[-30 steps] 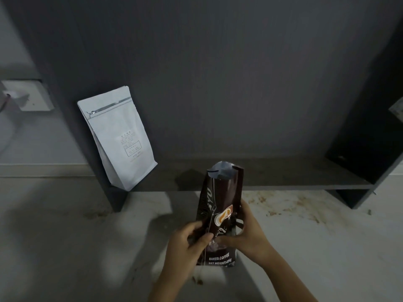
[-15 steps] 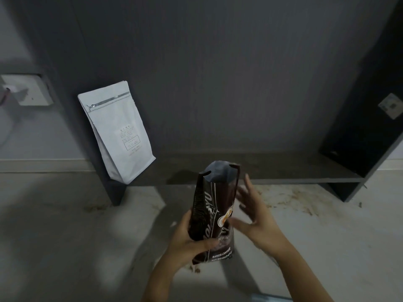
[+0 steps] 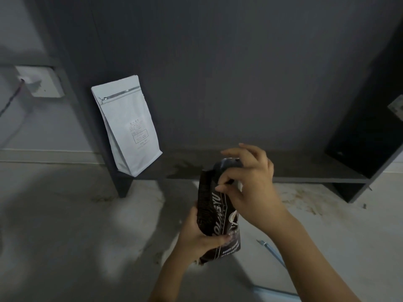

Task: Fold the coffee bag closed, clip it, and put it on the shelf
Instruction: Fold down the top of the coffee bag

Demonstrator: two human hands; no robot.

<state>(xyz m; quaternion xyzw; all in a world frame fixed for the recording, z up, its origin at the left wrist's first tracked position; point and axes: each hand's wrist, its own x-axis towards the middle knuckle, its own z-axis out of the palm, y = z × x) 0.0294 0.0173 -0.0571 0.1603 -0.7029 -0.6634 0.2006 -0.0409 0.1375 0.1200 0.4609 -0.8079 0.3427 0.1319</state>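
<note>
A dark brown coffee bag (image 3: 214, 211) with white lettering stands upright on the pale floor, its top open and silvery inside. My left hand (image 3: 196, 233) grips its lower left side. My right hand (image 3: 248, 184) is at the top of the bag, thumb and forefinger pinching the front top edge. The low dark shelf (image 3: 294, 168) runs just behind the bag. A thin blue object, possibly the clip (image 3: 271, 250), lies on the floor to the right of the bag, partly hidden by my right forearm.
A white coffee bag (image 3: 128, 127) stands on the shelf's left end, leaning against the side panel. The shelf's back panel (image 3: 218, 73) is dark grey. A white wall socket (image 3: 41, 83) with a cable is at the left. Brown stains mark the floor.
My right hand let go of the bag's lower right side, opened, then rose to the top and pinched the edge. The left hand kept its hold throughout.
</note>
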